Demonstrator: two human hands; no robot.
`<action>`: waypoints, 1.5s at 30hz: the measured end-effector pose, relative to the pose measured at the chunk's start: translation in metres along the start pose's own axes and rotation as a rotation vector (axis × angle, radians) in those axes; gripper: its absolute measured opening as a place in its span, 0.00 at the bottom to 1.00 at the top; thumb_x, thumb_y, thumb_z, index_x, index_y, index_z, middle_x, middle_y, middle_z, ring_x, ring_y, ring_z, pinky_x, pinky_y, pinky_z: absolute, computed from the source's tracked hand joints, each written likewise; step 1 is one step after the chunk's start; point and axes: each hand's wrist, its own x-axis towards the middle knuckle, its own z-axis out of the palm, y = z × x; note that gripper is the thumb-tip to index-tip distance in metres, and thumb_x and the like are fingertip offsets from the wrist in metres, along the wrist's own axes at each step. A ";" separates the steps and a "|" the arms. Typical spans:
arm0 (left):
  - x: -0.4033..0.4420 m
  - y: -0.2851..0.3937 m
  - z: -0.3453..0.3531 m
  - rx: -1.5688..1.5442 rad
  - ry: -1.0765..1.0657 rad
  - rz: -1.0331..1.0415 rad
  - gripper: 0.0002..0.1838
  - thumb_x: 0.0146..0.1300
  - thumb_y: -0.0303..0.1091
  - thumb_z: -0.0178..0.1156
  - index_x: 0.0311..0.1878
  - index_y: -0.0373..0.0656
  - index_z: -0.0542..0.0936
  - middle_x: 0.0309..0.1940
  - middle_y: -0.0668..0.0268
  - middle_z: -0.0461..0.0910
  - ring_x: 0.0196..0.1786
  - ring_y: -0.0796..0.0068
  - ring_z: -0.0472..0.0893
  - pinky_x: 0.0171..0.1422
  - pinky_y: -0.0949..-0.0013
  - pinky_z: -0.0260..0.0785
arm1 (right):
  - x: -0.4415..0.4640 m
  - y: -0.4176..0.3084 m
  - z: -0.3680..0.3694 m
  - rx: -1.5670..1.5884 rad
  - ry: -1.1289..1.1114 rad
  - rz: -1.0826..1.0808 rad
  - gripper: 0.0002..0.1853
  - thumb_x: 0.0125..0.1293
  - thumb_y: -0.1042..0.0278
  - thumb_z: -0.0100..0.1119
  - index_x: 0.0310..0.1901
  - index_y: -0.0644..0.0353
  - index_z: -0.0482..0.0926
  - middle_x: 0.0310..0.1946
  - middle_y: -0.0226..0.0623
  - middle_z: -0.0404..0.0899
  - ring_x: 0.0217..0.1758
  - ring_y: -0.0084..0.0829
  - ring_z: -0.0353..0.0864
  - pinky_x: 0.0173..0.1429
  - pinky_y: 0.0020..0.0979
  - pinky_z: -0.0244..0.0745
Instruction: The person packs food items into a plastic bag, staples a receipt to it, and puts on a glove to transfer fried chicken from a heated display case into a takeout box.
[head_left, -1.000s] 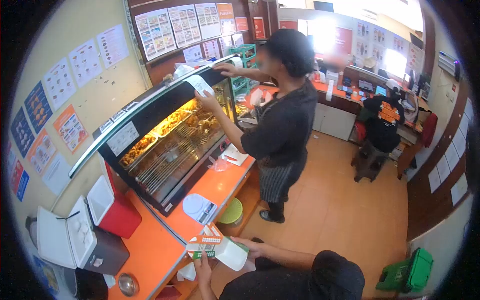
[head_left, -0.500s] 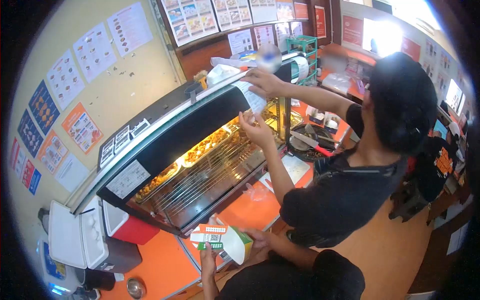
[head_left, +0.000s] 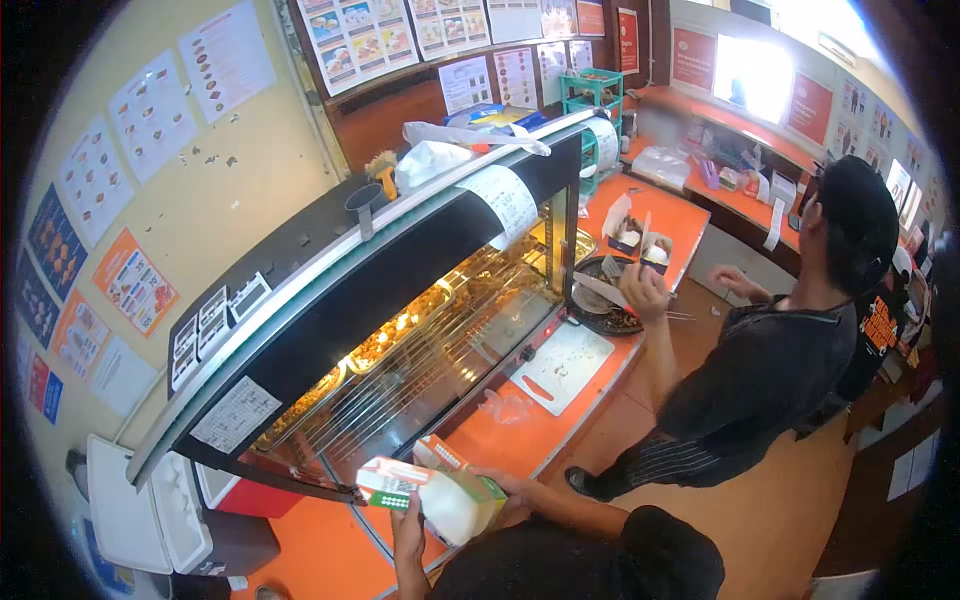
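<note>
A: Head view. Hands?
B: Left hand (head_left: 408,535) grips the near end of a carton (head_left: 455,505), thumb up over the green flap. Right hand (head_left: 515,495) is curled round the opposite end; some of its fingers are hidden.
A: Carton where?
B: Up in both hands, just by the long front edge of the counter (head_left: 520,445), near the bottom near corner of the food warmer (head_left: 400,310). White inside, orange and green print, end flaps sticking out.
A: Counter?
B: Clear plastic bag (head_left: 508,407) lies between the warmer and the front edge. Past it, white cutting board (head_left: 565,365), one corner near that edge. Then a round black pan (head_left: 600,318). Two food boxes (head_left: 625,235) sit toward the far end, side by side, lids up.
A: Warmer?
B: Lit, trays of food (head_left: 400,330) behind the glass. Paper strip (head_left: 497,200) hangs over its top front edge. Dark cup (head_left: 366,200) at that same edge.
A: Anyone else?
B: Co-worker (head_left: 770,370) stands off the front edge, far half. Co-worker's raised hand (head_left: 645,292) is bent up near the pan; can't tell if it holds anything. Co-worker's other hand (head_left: 740,283) is half curled, well apart from the warmer.
</note>
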 end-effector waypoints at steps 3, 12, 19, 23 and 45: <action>0.011 -0.039 -0.062 -0.184 0.045 0.074 0.18 0.72 0.34 0.59 0.62 0.37 0.74 0.54 0.61 0.78 0.51 0.70 0.80 0.51 0.66 0.77 | 0.008 -0.010 -0.032 -0.128 -0.022 -0.127 0.31 0.71 0.45 0.58 0.62 0.64 0.74 0.53 0.40 0.83 0.50 0.31 0.86 0.55 0.36 0.82; -0.038 -0.094 -0.199 0.159 0.634 -0.228 0.20 0.70 0.36 0.61 0.63 0.45 0.73 0.51 0.63 0.82 0.44 0.67 0.84 0.39 0.65 0.79 | 0.017 -0.045 -0.126 -0.374 0.387 -0.292 0.22 0.66 0.56 0.59 0.57 0.61 0.78 0.47 0.38 0.83 0.46 0.31 0.83 0.52 0.35 0.79; -0.013 -0.094 -0.237 0.299 0.698 -0.164 0.23 0.68 0.39 0.64 0.64 0.49 0.72 0.53 0.63 0.81 0.53 0.66 0.82 0.44 0.56 0.76 | 0.081 -0.042 -0.165 -1.104 0.797 -0.647 0.17 0.67 0.59 0.60 0.50 0.63 0.79 0.44 0.44 0.82 0.44 0.35 0.81 0.49 0.37 0.77; 0.001 -0.090 -0.237 0.449 0.674 -0.274 0.30 0.70 0.47 0.60 0.71 0.52 0.64 0.64 0.62 0.74 0.66 0.60 0.74 0.55 0.46 0.65 | 0.053 -0.038 -0.140 -1.283 0.993 -0.862 0.14 0.66 0.62 0.60 0.45 0.64 0.79 0.44 0.49 0.80 0.46 0.47 0.81 0.54 0.43 0.76; -0.003 -0.113 -0.213 0.569 0.655 -0.037 0.23 0.70 0.30 0.56 0.67 0.37 0.70 0.59 0.59 0.77 0.60 0.64 0.75 0.63 0.59 0.66 | 0.010 -0.121 -0.108 -0.111 0.687 -0.387 0.33 0.68 0.53 0.55 0.71 0.56 0.64 0.64 0.41 0.70 0.67 0.46 0.69 0.70 0.45 0.67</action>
